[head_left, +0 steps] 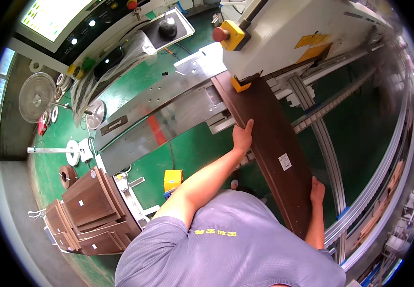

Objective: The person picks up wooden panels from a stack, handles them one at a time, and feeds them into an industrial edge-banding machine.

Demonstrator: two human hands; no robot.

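Note:
A long dark brown wooden panel (267, 129) slants from the machine's metal bed down to beside my torso, with a small white label (284, 161) stuck on its top face. My left hand (243, 137) grips its left edge, thumb resting on top and the other fingers hidden beneath. Lower down, my right hand (317, 192) is closed on the opposite edge, its fingers mostly out of sight. The far end of the panel lies under the white machine housing (274, 40), close to an orange-yellow corner piece (241, 85).
A yellow box with a red emergency stop button (221, 34) hangs at the housing. Steel bed plates (135, 136) extend left. Stacked brown panels (92, 201) stand at lower left, near edging rolls (67, 176). A roller conveyor rail (329, 158) curves at right. A yellow box (172, 180) sits below the bed.

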